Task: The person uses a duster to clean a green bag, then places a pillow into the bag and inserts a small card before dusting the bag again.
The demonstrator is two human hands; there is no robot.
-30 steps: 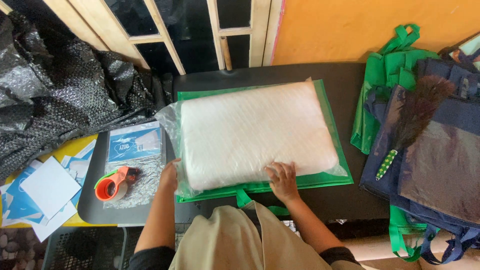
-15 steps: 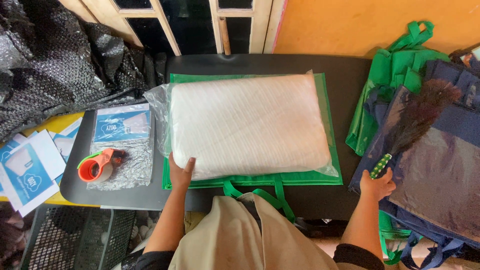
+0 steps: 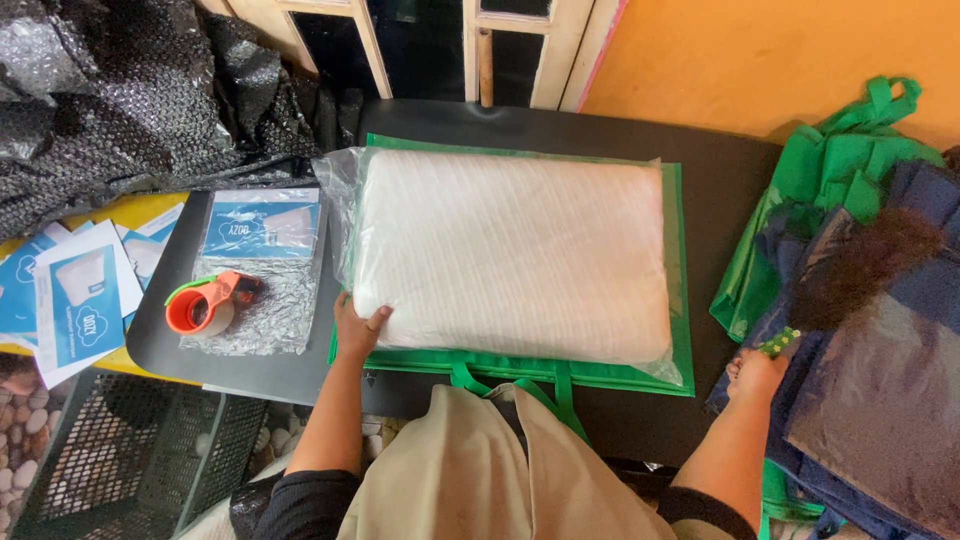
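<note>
A black table (image 3: pixel 720 190) filled the frame's centre, with a white pillow (image 3: pixel 510 255) lying on a green bag (image 3: pixel 680 300). The left hand (image 3: pixel 355 330) pressed its lower-left corner, fingers flat. At right, the right hand (image 3: pixel 755 375) gripped a brush handle (image 3: pixel 780 342); steady pressure would probably keep the pillow square.

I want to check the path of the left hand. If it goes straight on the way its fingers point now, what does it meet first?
The left hand already touches the near left corner of the white pillow in its clear plastic wrap. Going straight on, it would press into that pillow first, which lies on the green bag.

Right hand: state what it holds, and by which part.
The right hand grips the duster by its green handle end; the left hand only presses the pillow's corner.
</note>
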